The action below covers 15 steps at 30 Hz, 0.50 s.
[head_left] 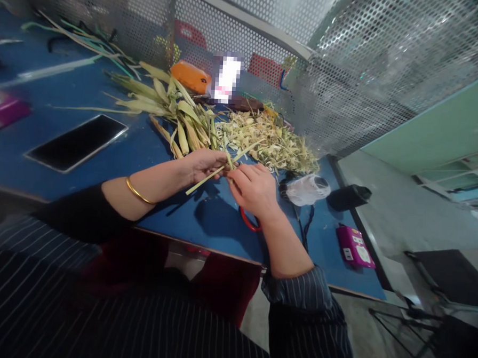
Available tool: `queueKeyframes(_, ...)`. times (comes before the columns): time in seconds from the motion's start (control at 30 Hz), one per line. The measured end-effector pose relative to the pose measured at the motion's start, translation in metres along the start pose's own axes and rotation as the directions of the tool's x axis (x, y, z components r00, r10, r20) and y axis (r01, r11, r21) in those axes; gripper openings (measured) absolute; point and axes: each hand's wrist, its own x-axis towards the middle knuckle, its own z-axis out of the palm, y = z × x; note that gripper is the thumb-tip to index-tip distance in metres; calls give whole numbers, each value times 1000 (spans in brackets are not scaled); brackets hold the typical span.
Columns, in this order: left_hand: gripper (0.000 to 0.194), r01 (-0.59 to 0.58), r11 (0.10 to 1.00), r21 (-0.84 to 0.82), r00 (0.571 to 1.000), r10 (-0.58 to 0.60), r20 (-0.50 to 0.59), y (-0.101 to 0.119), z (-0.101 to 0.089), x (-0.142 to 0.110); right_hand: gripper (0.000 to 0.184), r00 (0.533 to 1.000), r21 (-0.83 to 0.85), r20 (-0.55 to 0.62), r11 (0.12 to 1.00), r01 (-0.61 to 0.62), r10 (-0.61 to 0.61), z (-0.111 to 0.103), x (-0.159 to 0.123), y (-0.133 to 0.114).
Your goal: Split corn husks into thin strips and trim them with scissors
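Note:
Over the blue table (228,232), pale green corn husk strips (203,181) cross between my two hands. My left hand (210,164) is closed around the strips where they meet. The fingers of my right hand (256,188) pinch the same crossing from the other side, and its back hides part of the grip. Behind my left hand lies a bundle of whole corn husks (183,122). A heap of shredded husk pieces (269,140) spreads beyond my right hand. Partly under my right hand rests a red ring-shaped handle (248,221), perhaps of scissors.
A black phone (76,142) lies at left. An orange packet (190,77) is by the perforated metal screen (247,24) at the back. To the right are a plastic-wrapped roll (308,189), a black cylinder (349,197) and a purple tissue pack (355,246).

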Motion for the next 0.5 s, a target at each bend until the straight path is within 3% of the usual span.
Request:
queueKeyframes(0.13,32,-60,979,-193,998,58,-16,-1,0,3,25,995,-71,68,995,76,-71,5,1,0)
queueKeyframes(0.23,28,-58,957,-286,996,37,-76,-4,3,10,27,991,-52,100,994,96,-91,8,1,1)
queueKeyframes(0.33,19,-57,942,-331,993,19,-116,-6,3,16,25,991,-10,88,995,100,-98,9,1,0)
queueKeyframes(0.5,12,-126,939,-320,990,97,-105,-12,5,16,24,999,-10,32,1000,29,-28,9,3,-9)
